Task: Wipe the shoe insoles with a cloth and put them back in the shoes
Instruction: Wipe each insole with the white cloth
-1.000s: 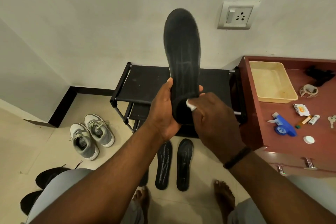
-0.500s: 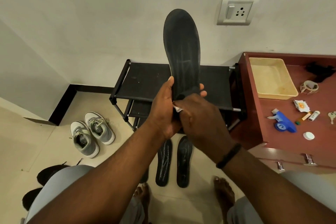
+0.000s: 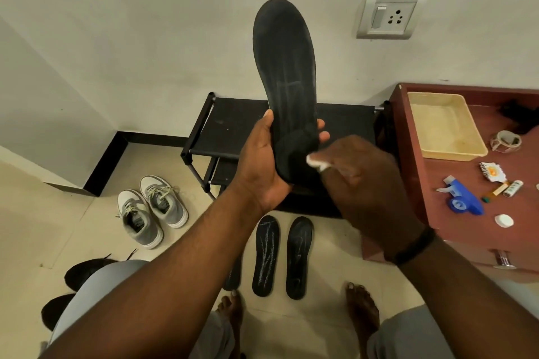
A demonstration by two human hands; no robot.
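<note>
Your left hand (image 3: 262, 163) grips the insole (image 3: 287, 76), your right hand (image 3: 364, 183) pinches the cloth (image 3: 315, 161); no insole is in a shoe (image 3: 151, 210) yet.

Black rack (image 3: 233, 125) against wall. Wall socket (image 3: 389, 16) above right. Red-brown cabinet (image 3: 408, 154) at right carries beige tray (image 3: 446, 128), blue spray head (image 3: 463, 198), white cap (image 3: 504, 220).

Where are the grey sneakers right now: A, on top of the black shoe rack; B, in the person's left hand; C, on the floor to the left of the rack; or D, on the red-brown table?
C: the pair of grey sneakers sits on the tiled floor left of the black shoe rack, while the left hand holds an upright black insole instead.
</note>
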